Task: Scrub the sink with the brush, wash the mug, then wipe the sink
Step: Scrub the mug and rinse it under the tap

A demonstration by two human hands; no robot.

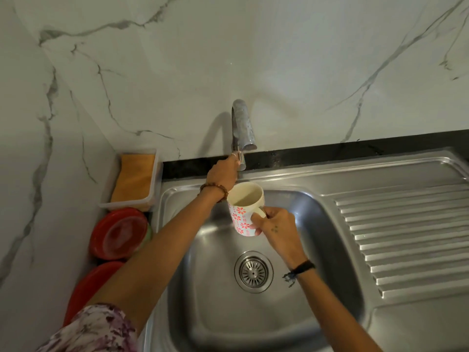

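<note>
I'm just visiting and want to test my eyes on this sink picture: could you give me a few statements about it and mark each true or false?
1. The right hand holds the mug by its handle. True.
2. The mug rests on the sink floor. False: it is held up above the basin.
3. The left hand is at the tap. True.
4. The clear tray holds a blue sponge. False: what lies in it is orange.
5. The drain is covered by a plate. False: its strainer is bare.
</note>
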